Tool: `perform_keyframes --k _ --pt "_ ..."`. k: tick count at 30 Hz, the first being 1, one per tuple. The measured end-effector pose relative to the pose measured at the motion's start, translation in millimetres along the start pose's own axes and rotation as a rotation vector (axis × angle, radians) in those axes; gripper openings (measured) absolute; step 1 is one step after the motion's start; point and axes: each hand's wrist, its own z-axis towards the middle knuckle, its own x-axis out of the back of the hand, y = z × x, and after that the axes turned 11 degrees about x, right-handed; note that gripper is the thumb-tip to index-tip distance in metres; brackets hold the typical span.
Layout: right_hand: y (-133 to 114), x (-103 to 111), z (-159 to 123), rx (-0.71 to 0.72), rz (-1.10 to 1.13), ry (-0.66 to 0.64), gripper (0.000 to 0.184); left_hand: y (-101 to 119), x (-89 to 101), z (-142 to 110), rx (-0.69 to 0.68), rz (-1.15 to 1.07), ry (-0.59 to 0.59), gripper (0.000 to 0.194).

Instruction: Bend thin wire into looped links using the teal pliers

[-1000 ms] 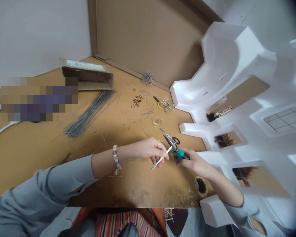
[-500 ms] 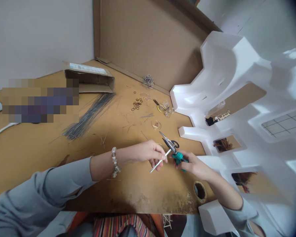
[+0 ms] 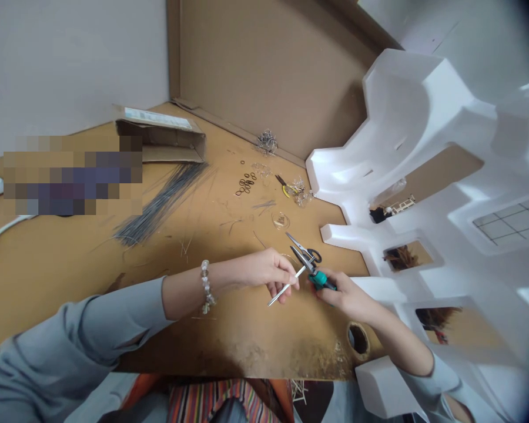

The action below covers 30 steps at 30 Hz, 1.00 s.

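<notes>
My left hand (image 3: 278, 276) is closed, pinching a thin white rod (image 3: 286, 286) between thumb and fingers. The rod slants from lower left to upper right. My right hand (image 3: 341, 292) grips pliers with green handles (image 3: 321, 280), and their long metal jaws (image 3: 302, 259) lie across the upper part of the rod. I cannot tell whether the jaws touch it. Just behind them, a pair of scissors with black handles (image 3: 316, 255) rests on the table. A coil of thin wire (image 3: 280, 221) lies a little farther back.
A bundle of grey wires (image 3: 158, 205) spreads at left, by an open cardboard box (image 3: 176, 154). Dark rings (image 3: 248, 183), yellow-handled pliers (image 3: 286, 188) and tangled wire bits (image 3: 267, 142) lie farther back. White foam packing (image 3: 339, 170) lines the right; a cardboard tube (image 3: 358, 339) stands near the front edge.
The pliers' handles have come closer together in my right hand and the jaws have closed up. My left hand and the rod stay almost where they were.
</notes>
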Motion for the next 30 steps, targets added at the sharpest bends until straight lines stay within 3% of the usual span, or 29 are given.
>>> perform_keyframes --k 4,13,24,30 --pt "1 -3 1 -0.038 -0.028 0.021 0.005 -1 1.1 1 0.015 0.008 0.008 0.019" --pt "0 -5 3 -0.048 0.020 -0.019 0.008 -7 3.3 5 -0.003 0.035 0.000 0.020" --pt "6 -12 0 -0.001 -0.237 0.041 0.004 -7 2.9 7 0.004 0.106 0.022 0.021" --pt "18 -22 12 -0.074 -0.365 0.090 0.011 -19 12.4 16 0.027 0.163 0.073 0.027"
